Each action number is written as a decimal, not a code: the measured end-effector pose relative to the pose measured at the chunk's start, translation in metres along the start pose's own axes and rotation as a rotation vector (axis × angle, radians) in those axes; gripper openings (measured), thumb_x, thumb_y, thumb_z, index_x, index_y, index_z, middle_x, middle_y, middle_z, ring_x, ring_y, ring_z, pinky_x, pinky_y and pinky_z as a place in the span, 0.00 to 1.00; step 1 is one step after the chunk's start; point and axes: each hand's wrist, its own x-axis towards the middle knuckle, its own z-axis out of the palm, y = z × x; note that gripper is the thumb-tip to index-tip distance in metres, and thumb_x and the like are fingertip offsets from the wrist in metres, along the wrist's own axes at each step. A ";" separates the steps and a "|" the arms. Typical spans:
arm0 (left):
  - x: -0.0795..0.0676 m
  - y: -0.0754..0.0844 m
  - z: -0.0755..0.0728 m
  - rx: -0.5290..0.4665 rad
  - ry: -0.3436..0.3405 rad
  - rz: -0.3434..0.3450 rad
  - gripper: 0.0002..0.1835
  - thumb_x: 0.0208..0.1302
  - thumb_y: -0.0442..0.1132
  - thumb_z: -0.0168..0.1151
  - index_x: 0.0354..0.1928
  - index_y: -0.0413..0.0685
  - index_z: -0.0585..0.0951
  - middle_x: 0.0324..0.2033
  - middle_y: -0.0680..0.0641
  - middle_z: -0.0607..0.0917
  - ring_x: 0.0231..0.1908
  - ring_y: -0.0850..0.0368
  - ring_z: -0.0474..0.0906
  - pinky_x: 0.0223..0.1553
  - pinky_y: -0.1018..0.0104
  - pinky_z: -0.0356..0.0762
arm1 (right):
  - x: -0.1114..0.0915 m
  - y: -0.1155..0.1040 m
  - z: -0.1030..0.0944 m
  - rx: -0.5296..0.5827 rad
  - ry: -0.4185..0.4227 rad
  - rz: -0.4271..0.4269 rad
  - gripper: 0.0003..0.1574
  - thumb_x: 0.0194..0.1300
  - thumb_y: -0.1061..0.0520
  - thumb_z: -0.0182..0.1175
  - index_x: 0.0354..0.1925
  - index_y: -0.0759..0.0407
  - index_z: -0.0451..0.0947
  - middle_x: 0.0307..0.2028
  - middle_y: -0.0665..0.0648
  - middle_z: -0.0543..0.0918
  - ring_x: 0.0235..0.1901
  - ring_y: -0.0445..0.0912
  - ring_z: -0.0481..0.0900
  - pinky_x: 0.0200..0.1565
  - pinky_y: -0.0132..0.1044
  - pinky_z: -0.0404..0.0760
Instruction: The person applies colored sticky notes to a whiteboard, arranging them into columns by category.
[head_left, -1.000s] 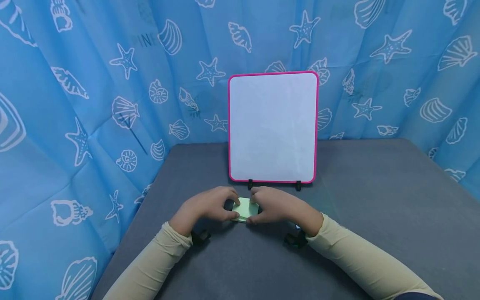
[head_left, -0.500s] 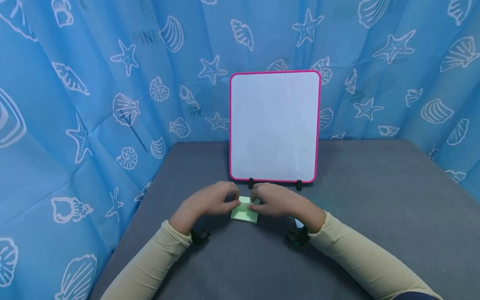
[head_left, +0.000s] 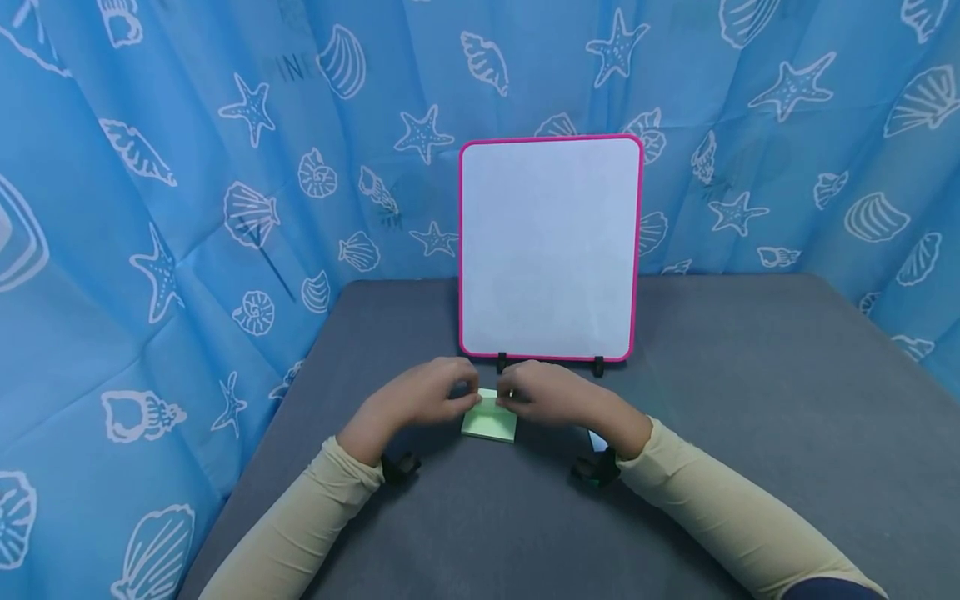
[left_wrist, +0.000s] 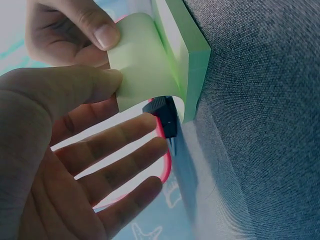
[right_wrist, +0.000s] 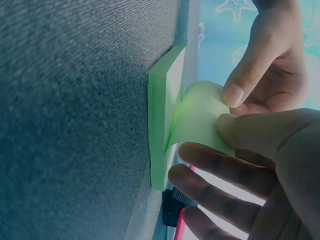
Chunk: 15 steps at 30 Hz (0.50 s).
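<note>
A thick pad of light green sticky notes (head_left: 489, 428) lies on the grey table below the whiteboard. Its top sheet (left_wrist: 140, 62) is lifted and bent upward in a curve, while its far part stays joined to the pad. My left hand (head_left: 427, 392) pinches one corner of the raised edge between thumb and index finger. At the other corner, the thumb and fingertips of my right hand (head_left: 553, 393) do the same. The remaining fingers of each hand are spread behind the sheet, as the wrist views show. The block of sheets beneath stays flat on the cloth.
A whiteboard (head_left: 549, 250) with a pink frame stands upright on black feet (head_left: 597, 367) just beyond the hands. Partly under the right wrist lies a small pale blue-white item (head_left: 597, 442). A blue curtain (head_left: 300, 125) with shell prints hangs behind the grey table (head_left: 750, 375).
Both hands have moved slightly away from the body, from the pad's near edge toward its far side. The top sheet's near edge has come up with them, uncovering the sheets below.
</note>
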 end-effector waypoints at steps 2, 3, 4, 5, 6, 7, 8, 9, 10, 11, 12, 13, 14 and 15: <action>0.000 0.000 -0.001 -0.001 0.018 0.018 0.04 0.76 0.43 0.66 0.42 0.53 0.86 0.36 0.56 0.83 0.36 0.61 0.77 0.42 0.65 0.81 | 0.000 0.001 0.000 -0.005 0.009 0.000 0.04 0.74 0.55 0.67 0.42 0.53 0.88 0.29 0.44 0.81 0.29 0.39 0.75 0.36 0.31 0.79; 0.000 0.000 -0.001 -0.002 0.028 0.027 0.04 0.76 0.43 0.66 0.42 0.53 0.86 0.35 0.57 0.83 0.36 0.62 0.77 0.42 0.66 0.81 | -0.001 0.001 -0.001 -0.004 0.013 0.001 0.04 0.74 0.54 0.67 0.42 0.52 0.88 0.29 0.45 0.81 0.30 0.38 0.76 0.36 0.31 0.79; 0.000 0.000 -0.001 -0.003 0.039 0.038 0.04 0.76 0.43 0.66 0.41 0.53 0.86 0.35 0.57 0.83 0.36 0.62 0.77 0.42 0.66 0.81 | -0.001 0.002 -0.001 -0.004 0.017 0.005 0.05 0.74 0.54 0.68 0.42 0.52 0.88 0.30 0.44 0.82 0.30 0.38 0.76 0.37 0.31 0.80; 0.000 0.000 -0.001 -0.004 0.049 0.046 0.04 0.75 0.43 0.66 0.41 0.54 0.86 0.36 0.57 0.83 0.36 0.62 0.77 0.42 0.65 0.81 | -0.001 0.002 -0.001 -0.001 0.020 0.009 0.05 0.74 0.54 0.67 0.42 0.52 0.89 0.31 0.44 0.82 0.31 0.38 0.77 0.38 0.31 0.81; -0.001 0.000 -0.001 -0.004 0.058 0.050 0.04 0.75 0.42 0.67 0.41 0.54 0.86 0.36 0.57 0.83 0.36 0.62 0.77 0.42 0.65 0.81 | -0.001 0.002 -0.002 0.001 0.023 0.014 0.05 0.74 0.53 0.67 0.43 0.52 0.89 0.32 0.44 0.83 0.32 0.38 0.78 0.39 0.31 0.81; -0.001 0.000 -0.001 -0.004 0.067 0.054 0.03 0.75 0.42 0.67 0.41 0.54 0.86 0.37 0.56 0.84 0.37 0.62 0.78 0.43 0.65 0.82 | -0.001 0.003 -0.002 0.008 0.025 0.021 0.06 0.75 0.53 0.66 0.44 0.52 0.89 0.33 0.44 0.84 0.33 0.38 0.79 0.40 0.32 0.82; -0.001 0.001 -0.001 0.002 0.078 0.054 0.03 0.75 0.42 0.67 0.42 0.54 0.86 0.38 0.56 0.84 0.38 0.62 0.78 0.45 0.64 0.83 | -0.002 0.003 -0.002 0.016 0.027 0.027 0.07 0.75 0.53 0.66 0.45 0.52 0.89 0.35 0.45 0.85 0.34 0.38 0.79 0.41 0.32 0.82; -0.001 0.001 -0.002 0.009 0.093 0.058 0.03 0.75 0.43 0.67 0.43 0.53 0.86 0.40 0.55 0.85 0.41 0.61 0.79 0.47 0.63 0.83 | -0.002 0.003 -0.003 0.023 0.028 0.033 0.08 0.75 0.53 0.65 0.46 0.52 0.89 0.36 0.45 0.86 0.35 0.38 0.80 0.42 0.33 0.83; -0.002 0.001 -0.002 0.016 0.112 0.063 0.04 0.75 0.43 0.67 0.44 0.53 0.86 0.44 0.53 0.86 0.44 0.60 0.80 0.50 0.62 0.84 | -0.002 0.004 -0.003 0.027 0.028 0.039 0.09 0.76 0.52 0.65 0.47 0.53 0.89 0.37 0.46 0.86 0.36 0.38 0.80 0.43 0.34 0.84; -0.002 0.002 -0.002 0.025 0.132 0.069 0.05 0.75 0.43 0.68 0.45 0.52 0.86 0.47 0.52 0.86 0.47 0.59 0.81 0.53 0.60 0.84 | -0.002 0.005 -0.003 0.031 0.028 0.045 0.10 0.76 0.52 0.64 0.48 0.53 0.89 0.38 0.46 0.87 0.37 0.38 0.81 0.44 0.35 0.84; -0.003 0.003 -0.003 0.038 0.152 0.077 0.06 0.74 0.44 0.68 0.46 0.51 0.86 0.50 0.50 0.86 0.51 0.58 0.82 0.56 0.58 0.84 | -0.002 0.005 -0.003 0.036 0.027 0.052 0.11 0.76 0.52 0.64 0.49 0.53 0.88 0.39 0.46 0.87 0.37 0.39 0.81 0.45 0.35 0.84; -0.003 0.004 -0.003 0.047 0.173 0.089 0.08 0.74 0.44 0.68 0.48 0.50 0.86 0.53 0.48 0.86 0.54 0.56 0.82 0.58 0.57 0.84 | -0.002 0.006 -0.004 0.043 0.026 0.057 0.12 0.77 0.51 0.64 0.50 0.54 0.88 0.40 0.47 0.88 0.37 0.39 0.81 0.45 0.36 0.84; -0.003 0.005 -0.004 0.058 0.193 0.101 0.09 0.74 0.44 0.68 0.49 0.49 0.86 0.56 0.47 0.86 0.56 0.55 0.82 0.60 0.56 0.83 | -0.002 0.007 -0.004 0.045 0.024 0.063 0.12 0.77 0.51 0.64 0.51 0.54 0.88 0.40 0.47 0.88 0.37 0.39 0.81 0.45 0.36 0.84; -0.003 0.006 -0.004 0.063 0.210 0.113 0.11 0.74 0.45 0.69 0.50 0.48 0.86 0.58 0.46 0.85 0.58 0.54 0.82 0.61 0.55 0.83 | -0.002 0.009 -0.004 0.048 0.023 0.068 0.13 0.77 0.51 0.64 0.51 0.54 0.88 0.40 0.47 0.88 0.37 0.39 0.80 0.44 0.35 0.84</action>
